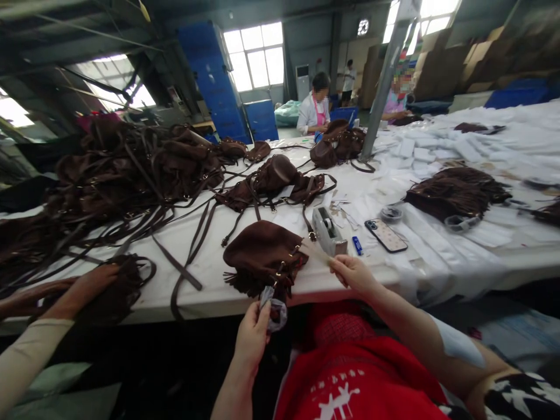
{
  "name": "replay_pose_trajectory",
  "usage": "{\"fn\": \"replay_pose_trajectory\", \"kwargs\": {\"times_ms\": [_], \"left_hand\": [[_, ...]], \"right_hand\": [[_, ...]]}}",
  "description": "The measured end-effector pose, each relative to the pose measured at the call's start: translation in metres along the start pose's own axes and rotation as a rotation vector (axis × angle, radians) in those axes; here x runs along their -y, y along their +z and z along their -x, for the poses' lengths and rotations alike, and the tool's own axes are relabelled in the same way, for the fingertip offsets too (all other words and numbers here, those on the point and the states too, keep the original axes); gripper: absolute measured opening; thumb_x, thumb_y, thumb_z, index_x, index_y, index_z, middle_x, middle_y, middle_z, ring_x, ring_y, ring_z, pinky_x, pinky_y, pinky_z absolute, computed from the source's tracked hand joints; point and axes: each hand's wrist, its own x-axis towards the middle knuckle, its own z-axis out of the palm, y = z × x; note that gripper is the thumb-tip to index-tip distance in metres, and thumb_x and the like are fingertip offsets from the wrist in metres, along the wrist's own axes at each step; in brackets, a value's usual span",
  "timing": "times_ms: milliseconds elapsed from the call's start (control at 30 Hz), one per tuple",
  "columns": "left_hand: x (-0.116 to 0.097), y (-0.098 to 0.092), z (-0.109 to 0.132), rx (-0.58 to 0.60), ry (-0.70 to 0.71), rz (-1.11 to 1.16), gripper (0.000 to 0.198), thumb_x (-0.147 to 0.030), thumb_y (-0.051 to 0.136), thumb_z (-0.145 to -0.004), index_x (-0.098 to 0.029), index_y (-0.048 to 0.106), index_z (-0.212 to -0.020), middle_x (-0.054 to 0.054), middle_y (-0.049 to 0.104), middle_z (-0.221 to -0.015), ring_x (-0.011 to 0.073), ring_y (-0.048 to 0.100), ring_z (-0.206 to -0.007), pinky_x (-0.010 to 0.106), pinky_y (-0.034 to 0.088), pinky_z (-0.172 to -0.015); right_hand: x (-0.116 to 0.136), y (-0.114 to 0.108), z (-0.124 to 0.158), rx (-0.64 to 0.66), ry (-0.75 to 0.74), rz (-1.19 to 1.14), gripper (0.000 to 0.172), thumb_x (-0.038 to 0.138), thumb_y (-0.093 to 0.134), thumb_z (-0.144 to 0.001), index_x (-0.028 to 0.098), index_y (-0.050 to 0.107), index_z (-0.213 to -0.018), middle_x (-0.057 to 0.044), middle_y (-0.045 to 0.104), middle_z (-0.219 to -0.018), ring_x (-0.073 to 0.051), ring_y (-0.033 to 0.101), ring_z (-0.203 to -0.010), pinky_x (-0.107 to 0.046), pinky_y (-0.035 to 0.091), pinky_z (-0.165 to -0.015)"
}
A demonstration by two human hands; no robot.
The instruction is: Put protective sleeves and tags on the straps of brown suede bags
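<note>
Pinches a plastic-wrapped loop in the left hand, grip closed with thumb against fingers, at the front edge of the white-covered table. Pinches one end of a pale strip in the right hand, grip pressed together, slanting it toward the brown bag. Cannot tell whether touching there. Has that bag lying on the table, just beyond the left hand, tassels toward the front edge. Near the right hand, shows a tape dispenser, a small blue object and a patterned phone. Farther left, shows a heap of brown bags and, nearer, a co-worker's hand on a dark bag.
</note>
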Motion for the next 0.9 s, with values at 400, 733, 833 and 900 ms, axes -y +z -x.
{"fn": "replay_pose_trajectory", "kwargs": {"times_ms": [400,733,833,900], "left_hand": [[0.007,-0.006,-0.017,0.005,-0.046,-0.063,0.071,-0.075,0.065,-0.054,-0.019,0.063,-0.098,0.003,0.070,-0.076,0.0188,0.061,-0.063,0.023,0.042,-0.047],[0.000,-0.002,-0.006,0.003,-0.034,-0.059,0.060,-0.069,0.061,-0.064,-0.017,0.060,-0.094,0.000,0.064,-0.066,0.0083,0.042,-0.043,0.019,0.027,-0.039],[-0.005,0.001,-0.003,-0.010,-0.009,-0.042,0.052,-0.064,0.061,-0.068,-0.017,0.059,-0.089,-0.001,0.064,-0.067,0.0061,0.040,-0.042,0.018,0.027,-0.038],[-0.005,0.003,-0.002,-0.024,0.000,-0.030,0.049,-0.061,0.062,-0.069,-0.017,0.059,-0.088,-0.001,0.064,-0.068,0.0051,0.039,-0.041,0.017,0.026,-0.037]], "right_hand": [[-0.047,-0.127,-0.055,-0.445,-0.005,0.786,0.038,0.042,0.041,-0.091,0.020,0.070,-0.078,-0.002,0.066,-0.064,-0.015,0.058,-0.059,-0.024,0.035,-0.055],[-0.015,-0.112,-0.041,-0.548,-0.198,0.493,0.038,0.043,0.042,-0.091,0.015,0.067,-0.093,-0.010,0.069,-0.082,-0.019,0.064,-0.072,-0.029,0.048,-0.066],[0.006,-0.062,-0.014,-0.090,-0.124,0.174,0.039,0.050,0.049,-0.087,0.015,0.065,-0.085,-0.002,0.062,-0.059,-0.012,0.055,-0.048,-0.022,0.043,-0.048],[0.017,-0.026,0.006,0.209,-0.031,0.104,0.035,0.048,0.056,-0.083,0.015,0.064,-0.076,0.001,0.058,-0.051,-0.010,0.050,-0.041,-0.020,0.038,-0.042]]}}
